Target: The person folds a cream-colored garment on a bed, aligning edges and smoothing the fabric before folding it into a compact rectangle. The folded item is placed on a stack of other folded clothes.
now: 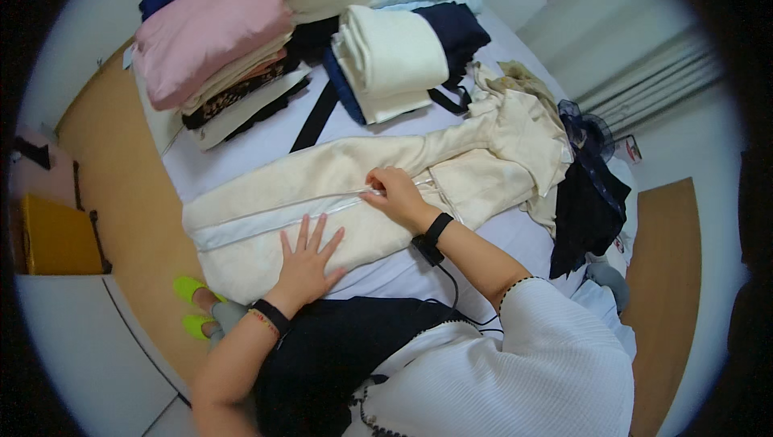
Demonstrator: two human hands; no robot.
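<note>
A long cream garment (338, 165) lies spread across a bed with a white sheet (211, 177). A pale, shiny strip (247, 227) shows between the two edges of its front opening. My left hand (309, 268) rests flat on the near lower panel with its fingers spread. Over the middle of the opening, my right hand (398, 195) has its thumb and fingers curled together at the front edge. The fingertips seem to pinch that edge. Bunched cloth covers the garment's upper end at the right.
Folded clothes stand in stacks at the back, with a pink bundle (211, 32) and a folded cream cloth (392, 54). A black garment (586, 207) lies at the right end. A black strap (315, 116) crosses the sheet. A cable (456, 289) hangs from my right wrist.
</note>
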